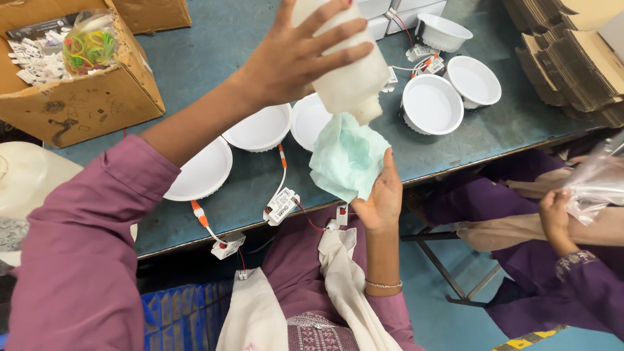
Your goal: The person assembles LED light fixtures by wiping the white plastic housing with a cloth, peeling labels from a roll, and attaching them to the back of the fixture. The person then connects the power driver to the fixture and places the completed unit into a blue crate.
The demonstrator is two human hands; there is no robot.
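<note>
A white plastic bottle [348, 71] is gripped firmly in the left hand [296, 55] and tipped, nozzle down, onto a pale green cloth [348, 159], which is held up on the half-open right hand [383, 198]. The cloth already looks damp in the middle. White round light fittings [432, 104] lie on the blue-green table [214, 45], not yet touched by the cloth.

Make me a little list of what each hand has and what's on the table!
Left hand: grips a white plastic bottle, tipped nozzle-down.
Right hand: holds a pale green cloth under the nozzle.
Table: round white lamp fittings with wired driver boxes.
Far left: cardboard box holding a bag of rubber bands.
Right: another person's hand with a clear bag.
</note>
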